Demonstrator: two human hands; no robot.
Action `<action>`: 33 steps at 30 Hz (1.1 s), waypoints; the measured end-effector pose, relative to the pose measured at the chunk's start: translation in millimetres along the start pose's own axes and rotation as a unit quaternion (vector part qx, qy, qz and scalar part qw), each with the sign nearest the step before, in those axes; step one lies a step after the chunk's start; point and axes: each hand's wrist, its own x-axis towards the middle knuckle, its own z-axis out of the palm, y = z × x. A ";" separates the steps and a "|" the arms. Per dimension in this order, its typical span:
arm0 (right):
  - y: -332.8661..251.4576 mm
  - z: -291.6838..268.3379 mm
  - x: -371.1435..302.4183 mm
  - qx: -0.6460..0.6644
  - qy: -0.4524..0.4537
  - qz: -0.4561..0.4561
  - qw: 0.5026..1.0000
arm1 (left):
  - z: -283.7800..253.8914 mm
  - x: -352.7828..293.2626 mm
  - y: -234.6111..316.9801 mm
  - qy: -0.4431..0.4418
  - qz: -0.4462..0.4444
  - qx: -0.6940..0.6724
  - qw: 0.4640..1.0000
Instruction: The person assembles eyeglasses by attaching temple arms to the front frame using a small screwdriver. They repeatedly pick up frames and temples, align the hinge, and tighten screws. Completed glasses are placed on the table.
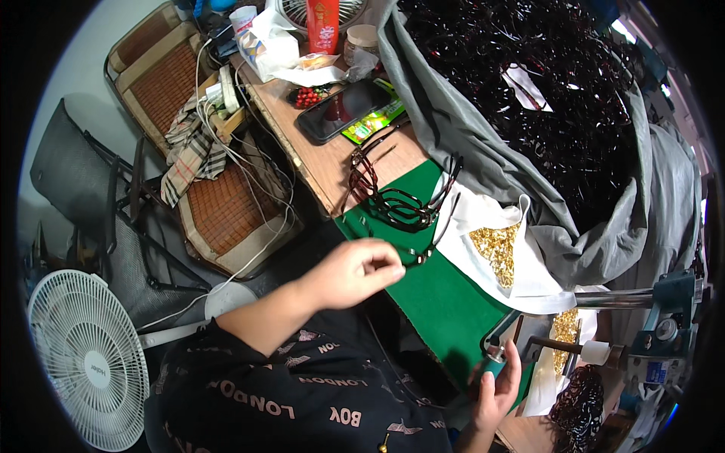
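Observation:
My left hand (351, 273) hovers over the near edge of the green mat (423, 302), slightly blurred, its fingers curled and thumb drawn in. Whatever lies between those fingers, if anything, cannot be made out. Just beyond the fingertips lies a dark eyeglass frame (417, 257). Several more tortoiseshell eyeglass frames (404, 208) are heaped behind it. At the lower right, my right hand (497, 389) is wrapped round a small teal cylinder (495, 364) with a metal tip. A dark curved piece (495, 331) is close above that tip.
White cloths hold gold-coloured small parts (495, 253). A bench machine (661, 332) with a metal shaft stands at right. Dark glossy pieces (529, 98) fill a grey cloth at the back. A phone (343, 112) lies on the table. At left are a fan (94, 366) and chairs (219, 204).

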 end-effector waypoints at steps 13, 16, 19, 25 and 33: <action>-15.3 94.3 64.6 -0.087 -0.120 -0.229 0.962 | 12.3 -13.7 30.0 -0.177 -0.114 -0.246 0.946; -10.5 79.1 63.6 -0.083 -0.115 -0.191 0.971 | -45.8 -19.9 14.6 0.084 0.002 -0.436 0.896; -4.9 54.1 52.6 -0.112 -0.091 -0.129 0.981 | -159.2 0.7 -6.5 0.453 -0.012 -0.238 0.859; -14.7 29.4 35.0 -0.173 -0.039 -0.042 0.983 | -393.6 0.5 -115.8 0.632 -0.114 -0.110 0.759; -23.0 61.8 29.4 -0.215 0.070 -0.001 0.974 | -553.1 52.3 -146.0 0.634 -0.227 0.099 0.733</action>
